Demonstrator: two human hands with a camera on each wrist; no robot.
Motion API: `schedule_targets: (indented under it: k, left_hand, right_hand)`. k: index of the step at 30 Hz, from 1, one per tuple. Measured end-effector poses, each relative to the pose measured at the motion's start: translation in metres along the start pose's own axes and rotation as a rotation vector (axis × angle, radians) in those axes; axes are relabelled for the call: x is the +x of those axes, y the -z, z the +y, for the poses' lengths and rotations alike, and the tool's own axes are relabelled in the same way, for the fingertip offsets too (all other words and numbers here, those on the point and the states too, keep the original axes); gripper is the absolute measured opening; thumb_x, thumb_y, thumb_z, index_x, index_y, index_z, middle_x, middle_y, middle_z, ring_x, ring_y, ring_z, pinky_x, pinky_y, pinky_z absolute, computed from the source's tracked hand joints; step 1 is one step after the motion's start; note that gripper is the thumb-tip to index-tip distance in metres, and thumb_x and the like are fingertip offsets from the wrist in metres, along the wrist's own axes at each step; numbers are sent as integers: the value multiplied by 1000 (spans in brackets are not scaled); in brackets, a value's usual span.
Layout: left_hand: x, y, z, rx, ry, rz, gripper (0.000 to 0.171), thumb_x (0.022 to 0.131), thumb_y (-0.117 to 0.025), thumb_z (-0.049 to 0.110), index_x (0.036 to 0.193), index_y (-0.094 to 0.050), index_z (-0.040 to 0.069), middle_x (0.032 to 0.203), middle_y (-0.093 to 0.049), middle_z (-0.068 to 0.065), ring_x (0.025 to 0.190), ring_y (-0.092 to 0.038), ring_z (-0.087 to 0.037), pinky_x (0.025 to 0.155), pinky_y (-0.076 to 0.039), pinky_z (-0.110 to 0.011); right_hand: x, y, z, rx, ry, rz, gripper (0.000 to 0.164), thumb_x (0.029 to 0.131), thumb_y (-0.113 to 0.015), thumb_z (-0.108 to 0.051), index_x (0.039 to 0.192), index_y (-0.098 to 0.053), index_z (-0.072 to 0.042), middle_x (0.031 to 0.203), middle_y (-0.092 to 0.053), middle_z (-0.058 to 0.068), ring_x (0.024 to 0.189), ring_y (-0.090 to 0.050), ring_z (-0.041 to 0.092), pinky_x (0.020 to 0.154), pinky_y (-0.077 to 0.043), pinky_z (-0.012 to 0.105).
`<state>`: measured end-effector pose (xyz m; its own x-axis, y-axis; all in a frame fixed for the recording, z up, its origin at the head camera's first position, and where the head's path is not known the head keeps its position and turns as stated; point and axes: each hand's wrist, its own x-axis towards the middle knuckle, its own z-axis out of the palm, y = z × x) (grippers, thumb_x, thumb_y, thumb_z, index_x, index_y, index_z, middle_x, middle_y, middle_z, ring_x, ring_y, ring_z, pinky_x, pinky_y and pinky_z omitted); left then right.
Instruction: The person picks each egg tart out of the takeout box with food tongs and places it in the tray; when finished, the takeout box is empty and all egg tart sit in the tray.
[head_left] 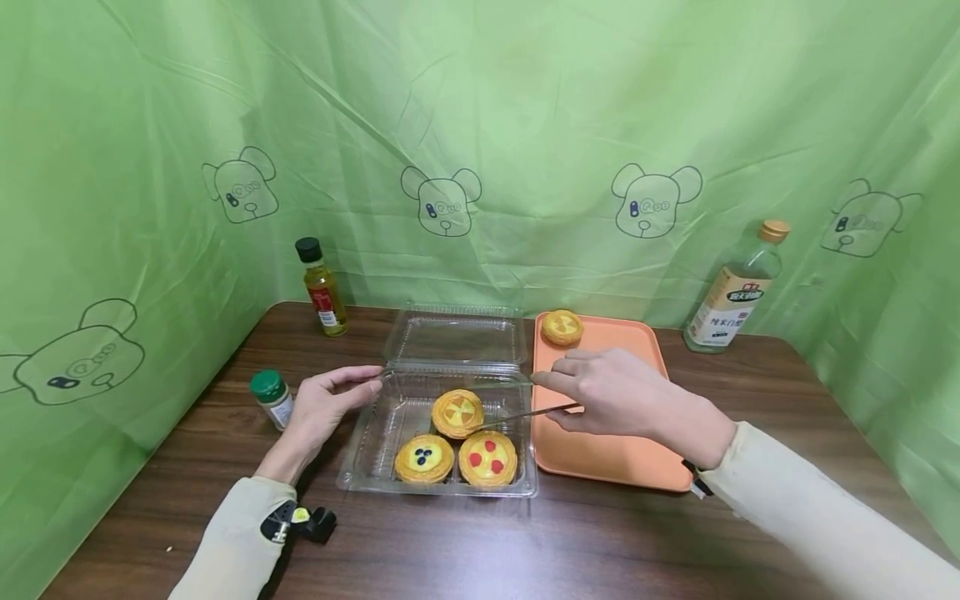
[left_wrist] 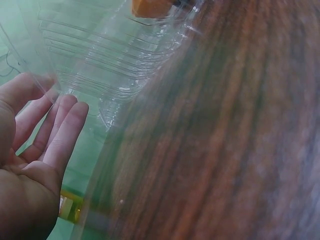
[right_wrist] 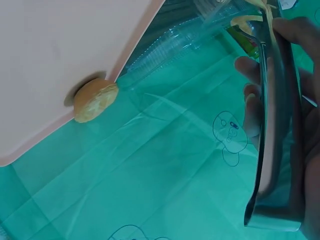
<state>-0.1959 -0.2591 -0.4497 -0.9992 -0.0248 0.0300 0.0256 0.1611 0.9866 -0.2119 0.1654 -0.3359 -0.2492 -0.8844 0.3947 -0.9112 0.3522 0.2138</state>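
A clear plastic clamshell box (head_left: 372,454) lies open with three tarts in it: a yellow-wedge-topped tart (head_left: 458,412) at the back, a blueberry-topped tart (head_left: 423,458) and a red-topped tart (head_left: 488,459) in front. My left hand (head_left: 322,411) pinches the box's back left edge between thumb and fingers. My right hand (head_left: 611,392) grips metal tongs (right_wrist: 280,135), whose arms reach over the box, one on each side of the wedge-topped tart. Whether they touch it, I cannot tell. Another yellow-wedge tart (head_left: 562,327) sits on the orange tray's (head_left: 600,457) back left corner.
An oil bottle (head_left: 325,292) stands at the back left, and a green-capped shaker (head_left: 273,398) is beside my left hand. Behind the tray at right stands a large glass bottle (head_left: 731,292). Green cloth (head_left: 525,100) walls off the wooden table's (head_left: 450,542) back and sides.
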Motion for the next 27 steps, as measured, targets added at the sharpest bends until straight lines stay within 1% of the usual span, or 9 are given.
schedule_targets:
  k: [4, 11, 17, 19, 23, 27]
  left_hand:
    - [-1, -1, 2, -8, 1, -4, 45, 96, -83, 25, 133, -73, 1, 125, -75, -14, 105, -73, -11, 89, -61, -28]
    - [0, -2, 3, -10, -4, 0, 44, 97, -83, 23, 133, -73, 0, 123, -76, -13, 104, -74, -11, 88, -61, -27]
    - [0, -2, 2, -13, -1, 1, 44, 97, -83, 23, 133, -73, 0, 121, -76, -13, 103, -74, -11, 88, -61, -27]
    - [-1, -2, 2, -10, -3, 3, 44, 97, -82, 23, 133, -73, 0, 122, -76, -14, 103, -74, -10, 88, -61, -26]
    - [-1, -2, 2, -4, -3, 8, 43, 97, -82, 24, 132, -73, 1, 123, -75, -15, 103, -74, -11, 88, -61, -27]
    - [-1, -1, 2, 4, -2, 9, 43, 97, -83, 25, 132, -74, 2, 125, -75, -13, 105, -73, -11, 89, -61, -27]
  right_hand:
    - [3, -2, 0, -8, 15, -41, 42, 82, -90, -30, 116, -79, -9, 89, -71, -4, 76, -68, 13, 49, -53, 29]
    - [3, -4, 4, 48, -6, -100, 43, 82, -90, -29, 118, -79, -10, 95, -75, -4, 77, -69, 11, 52, -54, 30]
    - [7, -8, 2, 16, -20, -144, 49, 82, -89, -34, 123, -77, -11, 94, -73, -5, 78, -67, 11, 48, -51, 30]
    - [10, -11, 0, -1, -17, -145, 49, 82, -88, -34, 123, -77, -10, 92, -71, -5, 78, -67, 12, 48, -51, 31]
    - [12, -20, -5, -22, -6, -126, 49, 84, -87, -36, 122, -76, -8, 95, -73, -3, 80, -68, 14, 51, -56, 32]
    - [11, -29, -10, -34, -4, -97, 50, 84, -88, -37, 122, -76, -6, 96, -75, 1, 79, -68, 15, 53, -57, 30]
